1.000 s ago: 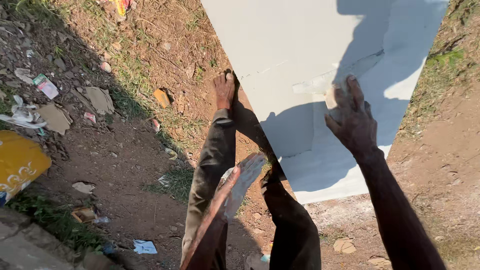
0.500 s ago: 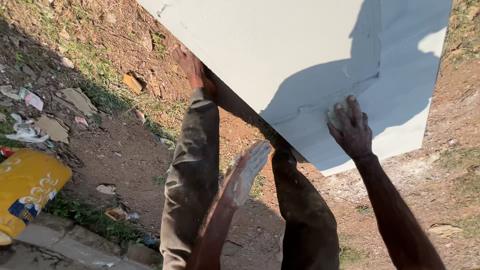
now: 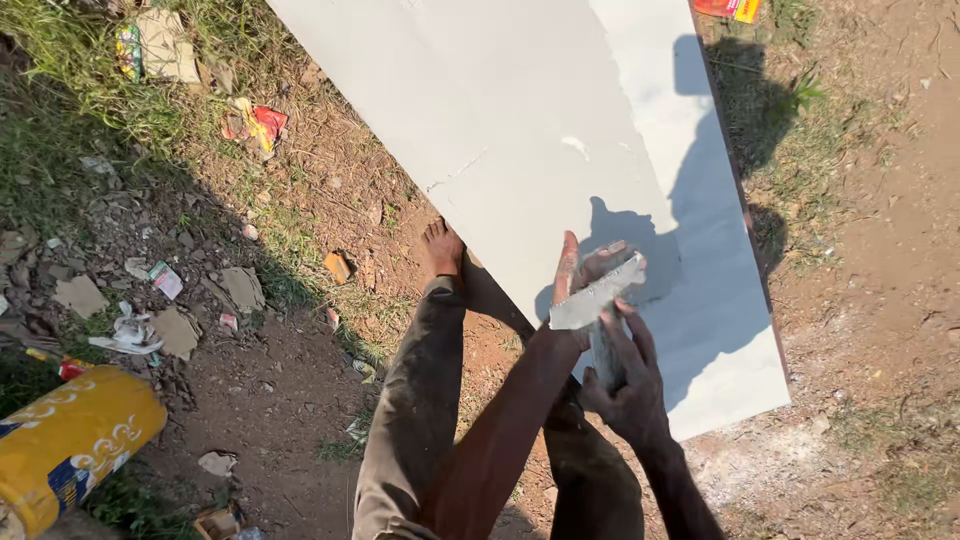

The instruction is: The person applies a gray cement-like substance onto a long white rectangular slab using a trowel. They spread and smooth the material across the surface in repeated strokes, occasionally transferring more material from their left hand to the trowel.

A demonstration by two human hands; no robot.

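Both hands meet over white panel [image 3: 520,130], which lies tilted on dirt ground [image 3: 300,400]. Left hand [image 3: 585,275] holds flat putty blade [image 3: 597,296]; right hand [image 3: 620,375] pinches its underside, prob. wiping filler off. Looks mid-skim; next move needs blade laid flat on panel w/ even pressure.

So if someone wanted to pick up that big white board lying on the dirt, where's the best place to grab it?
Probably by its two long edges, one hand on each side, near the middle. The white board is broad, flat and thin, lying low on the ground, so fingers would hook under the rims. The near corner is taken by the left hand and right hand working a putty scraper.
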